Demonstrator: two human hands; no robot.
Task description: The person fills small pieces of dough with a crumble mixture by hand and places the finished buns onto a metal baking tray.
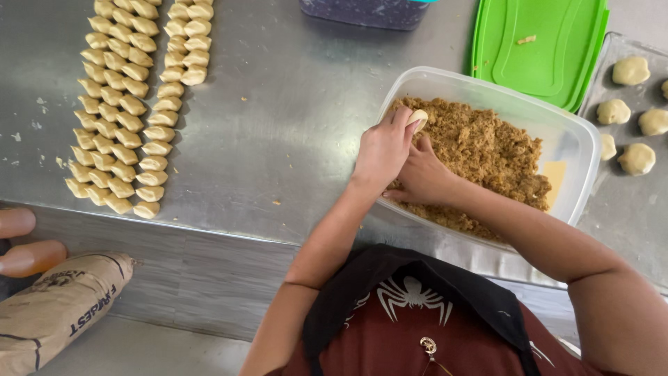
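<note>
Head view, two hands (402, 163), one tub (581, 150)

A dark red, short-sleeved shirt (417, 341) is worn, seen from above at the lower edge of the view. Over its chest a white spider design (412, 296) is printed, with long thin legs spread to both sides. A black fabric collar or strap (390, 268) is laid around the neck and shoulders. A small round metal pendant (428, 345) is hung at the centre of the chest. Both forearms are left bare, and no rings or wristbands are seen on the left hand (383, 154) or the right hand (421, 177).
</note>
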